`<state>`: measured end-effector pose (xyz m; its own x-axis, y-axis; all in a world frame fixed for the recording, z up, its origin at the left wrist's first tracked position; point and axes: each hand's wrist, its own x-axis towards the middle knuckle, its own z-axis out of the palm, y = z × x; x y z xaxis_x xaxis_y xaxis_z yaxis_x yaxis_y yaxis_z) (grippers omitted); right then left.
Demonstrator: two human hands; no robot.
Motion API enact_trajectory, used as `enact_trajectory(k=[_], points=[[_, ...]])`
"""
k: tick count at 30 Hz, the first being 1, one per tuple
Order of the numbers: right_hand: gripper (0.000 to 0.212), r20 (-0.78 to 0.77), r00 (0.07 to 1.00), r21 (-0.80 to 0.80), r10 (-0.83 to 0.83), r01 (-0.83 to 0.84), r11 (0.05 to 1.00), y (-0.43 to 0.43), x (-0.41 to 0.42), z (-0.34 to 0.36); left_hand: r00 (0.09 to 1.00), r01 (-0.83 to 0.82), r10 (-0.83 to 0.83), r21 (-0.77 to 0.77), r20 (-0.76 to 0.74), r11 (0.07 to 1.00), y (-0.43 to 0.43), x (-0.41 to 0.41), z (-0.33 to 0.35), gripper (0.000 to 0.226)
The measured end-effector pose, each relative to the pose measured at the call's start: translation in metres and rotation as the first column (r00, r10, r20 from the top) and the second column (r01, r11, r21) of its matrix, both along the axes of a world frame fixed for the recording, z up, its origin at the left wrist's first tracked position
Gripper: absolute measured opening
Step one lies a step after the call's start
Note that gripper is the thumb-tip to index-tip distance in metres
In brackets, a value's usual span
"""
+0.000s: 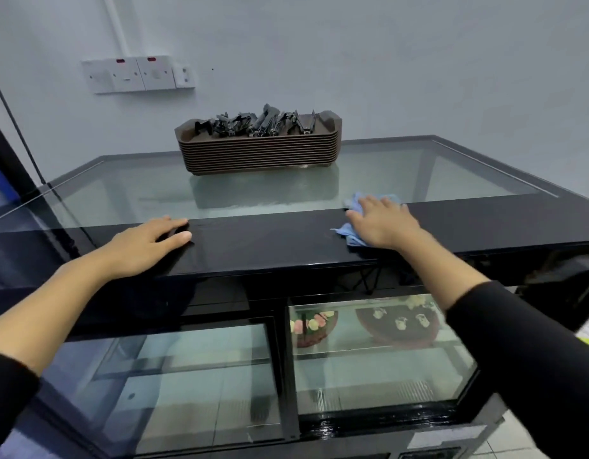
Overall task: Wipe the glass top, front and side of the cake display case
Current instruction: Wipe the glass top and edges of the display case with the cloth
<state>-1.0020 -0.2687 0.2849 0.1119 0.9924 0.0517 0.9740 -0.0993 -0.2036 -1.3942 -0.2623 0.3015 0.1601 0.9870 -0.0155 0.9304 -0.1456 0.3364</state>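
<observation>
Blue cloth [356, 207] at 3 o'clock on the display case [270, 246] top, flat under the right hand [382, 223], open palm pressing, not pinched. Left hand [147, 246] at 9 o'clock, open, bracing on the black edge. Cloth probably soft, light; glass top [147, 190] hard, slippery, fragile. Best held under the flat palm.

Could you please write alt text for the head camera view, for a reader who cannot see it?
A person's right hand presses a blue cloth flat on the black front edge of a glass-topped cake display case, while the left hand rests flat beside it. A stack of brown trays holding tongs sits further back.
</observation>
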Motion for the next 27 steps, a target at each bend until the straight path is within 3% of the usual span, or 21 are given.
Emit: enact_trajectory(k=[4, 8, 13, 16, 18, 23, 25, 27], points=[[0.059, -0.014, 0.969, -0.021, 0.247, -0.247, 0.969, -0.018, -0.092, -0.002, 0.997, -0.003, 0.010, 0.085, -0.082, 0.996, 0.011, 0.001, -0.015, 0.058], [0.060, 0.012, 0.928, -0.036, 0.371, -0.371, 0.928, -0.057, -0.079, -0.003, 0.994, 0.048, -0.037, 0.104, -0.101, 0.993, 0.003, -0.003, -0.017, 0.056], [0.060, -0.020, 0.996, -0.048, 0.085, -0.086, 0.995, -0.036, -0.017, 0.007, 0.989, 0.069, -0.054, 0.110, -0.137, 0.991, 0.005, -0.006, -0.019, 0.058], [0.059, 0.020, 0.997, 0.006, -0.076, 0.076, 0.997, 0.009, -0.035, -0.001, 0.989, 0.062, -0.046, 0.109, -0.144, 0.992, 0.005, -0.004, -0.022, 0.058], [0.060, 0.042, 0.997, 0.009, -0.065, 0.065, 0.998, 0.030, -0.070, -0.007, 0.991, 0.063, -0.048, 0.116, -0.126, 0.991, 0.005, -0.004, -0.022, 0.058], [0.038, -0.027, 0.944, 0.091, 0.329, -0.326, 0.941, -0.011, -0.132, -0.007, 0.994, 0.093, -0.103, 0.172, 0.047, 0.981, 0.000, -0.013, -0.021, 0.051], [0.048, -0.071, 0.926, 0.044, 0.372, -0.370, 0.928, -0.032, -0.111, -0.001, 0.968, 0.101, -0.139, 0.185, 0.211, 0.978, -0.004, -0.029, -0.017, 0.039], [0.054, -0.070, 0.950, -0.008, 0.305, -0.306, 0.952, -0.030, -0.074, 0.003, 0.939, 0.091, -0.145, 0.183, 0.311, 0.979, -0.009, -0.050, -0.011, 0.023]])
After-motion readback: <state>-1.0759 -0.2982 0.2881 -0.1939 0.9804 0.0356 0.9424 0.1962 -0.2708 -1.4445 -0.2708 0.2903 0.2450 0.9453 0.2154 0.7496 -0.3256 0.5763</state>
